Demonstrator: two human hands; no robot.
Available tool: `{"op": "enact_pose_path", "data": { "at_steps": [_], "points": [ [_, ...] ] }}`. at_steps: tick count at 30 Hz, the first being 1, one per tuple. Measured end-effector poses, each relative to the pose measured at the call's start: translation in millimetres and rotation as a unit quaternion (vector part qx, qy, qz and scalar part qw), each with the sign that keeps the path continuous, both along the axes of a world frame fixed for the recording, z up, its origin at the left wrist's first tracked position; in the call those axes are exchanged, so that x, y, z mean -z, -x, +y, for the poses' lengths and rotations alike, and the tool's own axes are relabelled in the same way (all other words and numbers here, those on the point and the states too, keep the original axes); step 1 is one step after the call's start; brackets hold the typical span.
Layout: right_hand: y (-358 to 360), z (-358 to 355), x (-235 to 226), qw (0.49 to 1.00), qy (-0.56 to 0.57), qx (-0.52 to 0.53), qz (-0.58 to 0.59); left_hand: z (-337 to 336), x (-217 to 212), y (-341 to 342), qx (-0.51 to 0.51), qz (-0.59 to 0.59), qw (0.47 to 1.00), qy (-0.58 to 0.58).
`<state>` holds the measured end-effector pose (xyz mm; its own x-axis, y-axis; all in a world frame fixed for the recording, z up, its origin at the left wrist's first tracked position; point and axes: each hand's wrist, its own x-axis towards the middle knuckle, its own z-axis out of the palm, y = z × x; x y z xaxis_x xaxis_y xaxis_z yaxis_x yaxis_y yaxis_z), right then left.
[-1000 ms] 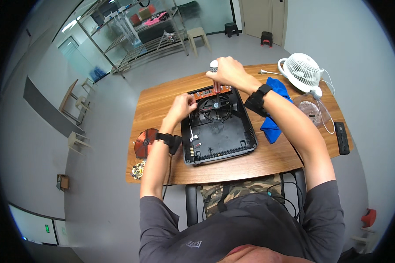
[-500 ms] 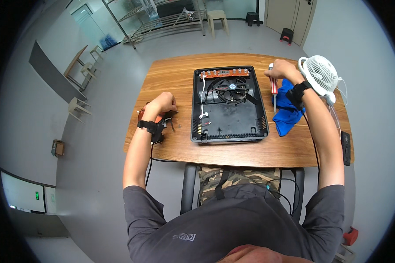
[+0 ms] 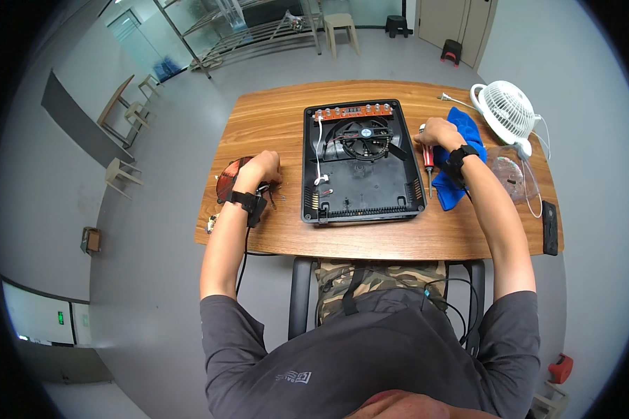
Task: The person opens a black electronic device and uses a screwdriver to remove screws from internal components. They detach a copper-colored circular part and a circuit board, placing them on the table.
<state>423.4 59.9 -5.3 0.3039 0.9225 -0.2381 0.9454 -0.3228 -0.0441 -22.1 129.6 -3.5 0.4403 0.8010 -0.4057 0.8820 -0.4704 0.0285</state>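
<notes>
My right hand (image 3: 440,133) closes over the handle of a red screwdriver (image 3: 428,156), whose shaft points toward me beside a crumpled blue cloth (image 3: 460,133). On the left, my left hand (image 3: 264,167) is closed with its fingertips down at the table; what they pinch, if anything, is hidden. Next to that hand lies a round copper coil (image 3: 228,180), partly covered by my wrist, with small dark parts near the fingers. Between my hands rests an opened black induction cooker housing (image 3: 362,185), with an orange circuit board (image 3: 353,112) and a round fan (image 3: 366,134) inside.
A white desk fan (image 3: 508,112) with its cable stands at the right back of the wooden table (image 3: 272,237). Near it are a clear plastic tray (image 3: 514,174) and a black oblong thing (image 3: 550,228). Small parts (image 3: 212,223) lie by the left edge.
My right hand has moved slightly toward me and left with the screwdriver. My right forearm has shifted left, uncovering the clear tray. My left hand stays near the coil, with its forearm slightly farther right.
</notes>
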Motion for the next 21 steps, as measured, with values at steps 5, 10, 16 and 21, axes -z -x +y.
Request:
{"op": "enact_pose_path", "data": {
  "at_steps": [5,10,16,21],
  "points": [
    [3,-2,6,0.999,0.004,0.036,0.04,8,16,9,0.012,-0.015,1.0,0.006],
    [-3,1,27,0.998,-0.002,0.031,0.046,5,15,5,0.001,-0.015,1.0,-0.003],
    [-3,2,31,0.999,-0.021,0.007,0.047,2,6,7,-0.021,0.006,0.999,-0.035],
    [-2,-1,21,0.998,-0.048,0.015,0.037,-10,-37,-15,-0.023,-0.036,0.997,-0.059]
  ]
}}
